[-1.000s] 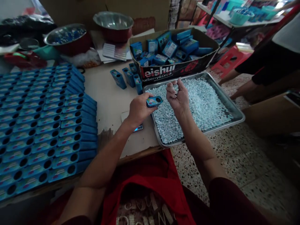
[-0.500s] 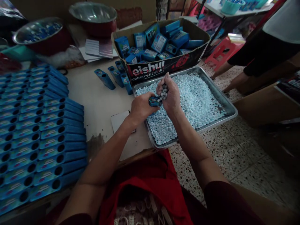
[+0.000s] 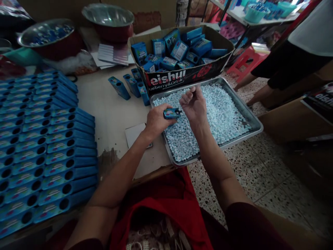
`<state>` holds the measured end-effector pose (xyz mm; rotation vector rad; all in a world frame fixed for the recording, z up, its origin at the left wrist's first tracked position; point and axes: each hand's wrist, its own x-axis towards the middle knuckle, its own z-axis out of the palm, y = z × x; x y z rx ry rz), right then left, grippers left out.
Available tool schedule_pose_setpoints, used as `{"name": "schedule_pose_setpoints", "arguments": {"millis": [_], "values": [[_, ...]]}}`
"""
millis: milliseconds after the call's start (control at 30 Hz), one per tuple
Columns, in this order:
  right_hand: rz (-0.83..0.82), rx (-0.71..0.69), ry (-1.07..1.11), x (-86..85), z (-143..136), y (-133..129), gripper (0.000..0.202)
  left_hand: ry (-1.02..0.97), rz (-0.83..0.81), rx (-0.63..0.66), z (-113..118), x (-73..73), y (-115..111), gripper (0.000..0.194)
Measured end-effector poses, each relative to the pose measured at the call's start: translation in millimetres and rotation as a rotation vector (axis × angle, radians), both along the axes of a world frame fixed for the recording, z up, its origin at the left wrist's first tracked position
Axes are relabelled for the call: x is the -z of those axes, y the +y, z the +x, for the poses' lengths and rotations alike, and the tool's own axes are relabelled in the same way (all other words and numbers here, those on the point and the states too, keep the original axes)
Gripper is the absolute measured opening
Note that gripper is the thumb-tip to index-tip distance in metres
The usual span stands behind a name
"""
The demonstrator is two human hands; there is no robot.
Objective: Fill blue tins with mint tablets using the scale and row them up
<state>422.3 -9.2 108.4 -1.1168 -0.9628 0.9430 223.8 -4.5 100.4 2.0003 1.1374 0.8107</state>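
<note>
My left hand (image 3: 157, 119) is closed around a small blue box (image 3: 171, 113), lying on its side with its round opening toward my right hand. White pellets show at that opening. To the right, apart from the box, my right hand (image 3: 194, 106) is turned palm up with its fingers curled in. What those fingers hold, if anything, is hidden. Both hands are above a metal tray (image 3: 256, 126) spread with small white and pale blue pellets (image 3: 218, 111).
Rows of blue boxes with round holes (image 3: 67, 163) fill the left. Several similar boxes (image 3: 119, 88) stand behind the tray, beside a carton (image 3: 182, 75) of blue packs. Metal bowls (image 3: 108, 21) are farther back. A person's legs (image 3: 270, 69) and a red stool (image 3: 244, 62) are at right.
My right hand has moved right, away from the box opening. The pellets seen in its palm earlier no longer show. The box in my left hand now lies flatter.
</note>
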Motion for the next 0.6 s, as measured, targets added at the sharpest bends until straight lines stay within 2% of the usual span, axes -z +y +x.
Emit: {"name": "schedule_pose_setpoints", "arguments": {"millis": [100, 200, 267, 367, 467, 533, 600], "values": [[-0.031, 0.019, 0.112, 15.3, 33, 9, 0.052, -0.238, -0.178, -0.01, 4, 17.2, 6, 0.058], [-0.071, 0.129, 0.318, 27.0, 50, 16, 0.048, -0.432, -0.285, -0.013, 8, 28.7, 8, 0.062], [-0.128, 0.195, 0.482, 27.4, 45, 18, 0.039, -0.491, -0.285, 0.011, 8, 30.0, 7, 0.063], [-0.23, 0.26, 0.756, 17.6, 21, 14, 0.016, -0.52, -0.228, 0.012, -7, 24.9, 5, 0.061], [-0.308, 0.168, 0.925, 4.8, 1, 7, 0.031, -0.543, -0.148, -0.059, -36, 20.4, 2, 0.059], [-0.335, 0.02, 0.915, -0.4, -3, 4, 0.034, -0.57, -0.132, -0.121, -58, 22.0, -1, 0.058], [-0.336, -0.117, 0.822, -2.2, -3, 2, 0.026, -0.594, -0.148, -0.196, -80, 27.6, -6, 0.058]]}}
